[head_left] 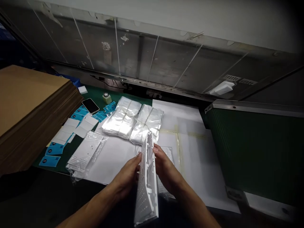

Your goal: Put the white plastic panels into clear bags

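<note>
A long white plastic panel (149, 180), perforated with small holes and clipped along its inner side, stands on edge between my hands. My left hand (127, 171) grips its left face, and my right hand (166, 167) presses on the right face with fingers near the top. Behind the right hand, a bagged white slotted part (168, 153) lies partly hidden on the white sheet. Another bagged white panel (86, 150) with rows of slots rests left of my left hand. Two tied bundles of clear plastic bags (122, 117) lie just beyond the panel.
Stacked cardboard (35, 110) rises at the left. Blue cards (54, 148), white slips (85, 125), a phone (90, 106) and a small bottle (107, 98) are on the green table. White sheeting (197, 171) covers its middle. A green conveyor belt (258, 148) stands at right.
</note>
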The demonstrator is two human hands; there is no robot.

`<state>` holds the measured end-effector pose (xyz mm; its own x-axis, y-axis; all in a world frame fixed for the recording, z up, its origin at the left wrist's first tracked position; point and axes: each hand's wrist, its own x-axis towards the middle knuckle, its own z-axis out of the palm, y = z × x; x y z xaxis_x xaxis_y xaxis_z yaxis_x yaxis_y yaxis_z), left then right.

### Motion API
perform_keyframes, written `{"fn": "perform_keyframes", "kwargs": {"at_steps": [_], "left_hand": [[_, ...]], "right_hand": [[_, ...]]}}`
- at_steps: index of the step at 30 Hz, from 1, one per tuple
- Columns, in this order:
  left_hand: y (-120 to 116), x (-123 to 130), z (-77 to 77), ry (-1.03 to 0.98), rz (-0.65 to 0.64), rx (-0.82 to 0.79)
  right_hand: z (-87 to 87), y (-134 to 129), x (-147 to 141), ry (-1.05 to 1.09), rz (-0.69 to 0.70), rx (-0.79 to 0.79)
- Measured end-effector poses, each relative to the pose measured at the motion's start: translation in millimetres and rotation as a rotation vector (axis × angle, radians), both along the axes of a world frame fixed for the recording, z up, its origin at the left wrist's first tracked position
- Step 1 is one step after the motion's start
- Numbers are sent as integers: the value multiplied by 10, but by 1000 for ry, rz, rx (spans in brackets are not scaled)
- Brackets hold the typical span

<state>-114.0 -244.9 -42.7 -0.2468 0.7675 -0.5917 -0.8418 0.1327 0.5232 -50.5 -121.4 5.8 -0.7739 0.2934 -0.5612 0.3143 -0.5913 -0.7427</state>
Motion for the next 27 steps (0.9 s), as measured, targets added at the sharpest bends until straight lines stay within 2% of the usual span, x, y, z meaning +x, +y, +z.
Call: {"fn": "perform_keyframes", "kwargs": {"at_steps": [3,7,10,15,21,27], "left_hand": [[-31,28,95,-37,80,20],[-30,57,210,-78,126,-10],[-19,56,264,-61,156,-57],[-14,17,346,-21,123,-85],[-29,6,341,38,113,-66],[-42,25,284,16,108,-60]], "right_hand": [[14,-19,52,56,-61,-131],[79,27,138,-16,-74,-206],[113,54,175,-48,-58,-214],[132,9,189,-49,-127,-184],[97,40,219,-89,-57,-134],[76,48,212,-98,-56,-152]]}}
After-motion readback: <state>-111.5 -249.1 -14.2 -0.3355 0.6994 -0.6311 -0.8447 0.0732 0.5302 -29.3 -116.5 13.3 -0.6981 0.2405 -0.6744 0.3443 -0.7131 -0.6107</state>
